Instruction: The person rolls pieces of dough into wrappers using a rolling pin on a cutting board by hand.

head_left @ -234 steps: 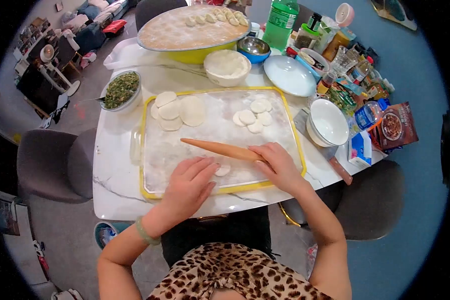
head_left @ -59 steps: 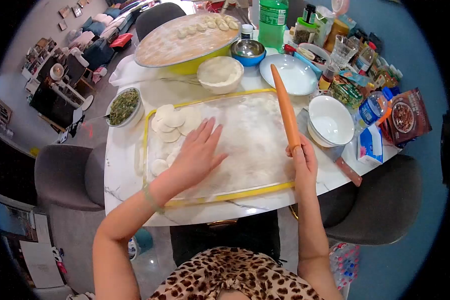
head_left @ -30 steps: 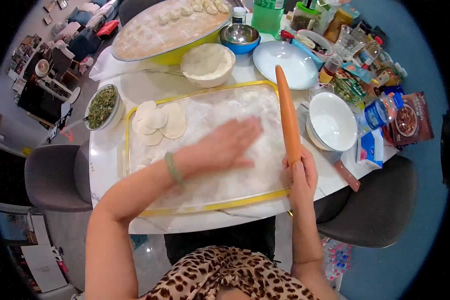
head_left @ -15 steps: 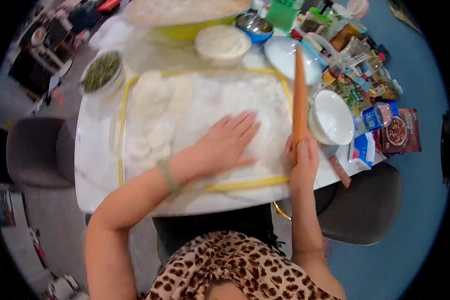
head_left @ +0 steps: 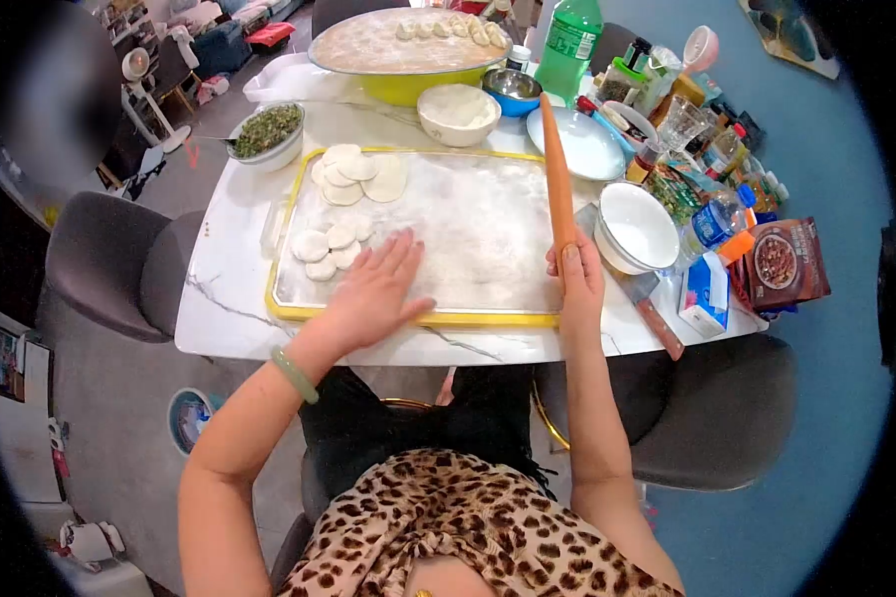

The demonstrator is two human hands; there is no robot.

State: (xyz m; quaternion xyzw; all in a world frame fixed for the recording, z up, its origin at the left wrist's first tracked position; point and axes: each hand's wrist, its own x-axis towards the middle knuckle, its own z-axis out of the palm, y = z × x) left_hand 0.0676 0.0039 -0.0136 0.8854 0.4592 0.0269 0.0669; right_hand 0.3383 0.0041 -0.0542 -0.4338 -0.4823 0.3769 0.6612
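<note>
My left hand lies spread on the floured board with its yellow rim, near the front left. Just left of its fingers are several small dough rounds. Larger rolled wrappers overlap at the board's back left. My right hand grips the lower end of an orange-brown rolling pin, which points up and away over the board's right edge. A bowl of flour stands behind the board, and a bowl of green filling stands at the back left.
Behind is a wide tray with several dumplings. At the right are a white bowl, a cleaver, a tissue pack, a blue-white plate and a green bottle. Chairs flank the table.
My left hand has moved from the middle of the board toward its front left, beside the small dough rounds. My right hand still holds the rolling pin upright. The camera view has shifted.
</note>
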